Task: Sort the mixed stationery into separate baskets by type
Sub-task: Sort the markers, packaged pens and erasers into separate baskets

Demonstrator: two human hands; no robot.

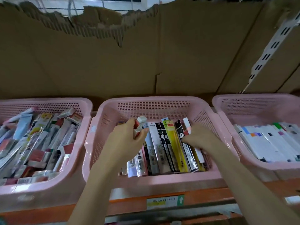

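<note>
Both hands inside the middle pink perforated plastic basket (162, 182), which holds long flat packets standing on edge in a row. Left hand (125, 140) curled round two small red-and-white boxed items (140, 125), lifted above the packets near the basket's far left. Right hand (199, 138) with fingertips pressed against the black-and-white packet (182, 135) just right of the long yellow blister-packed pen (174, 146); whether pinching or only pushing, cannot tell, fingers partly hidden. Likely step: pulling stray small boxes out of a row of pen packets. Risks from here: loose hold on two boxes at once, one slipping back down between the upright packets and getting buried; row toppling sideways if the right hand's pressure lets go, since the packets lean on one another; wrong destination, the left pink basket (48, 189) being a jumble of mixed packets and boxes, the right pink basket (227, 120) a neat row of white flat packets, easy to confuse in haste. Orange shelf edge (129, 205) below, torn brown cardboard sheet (113, 62) behind.
</note>
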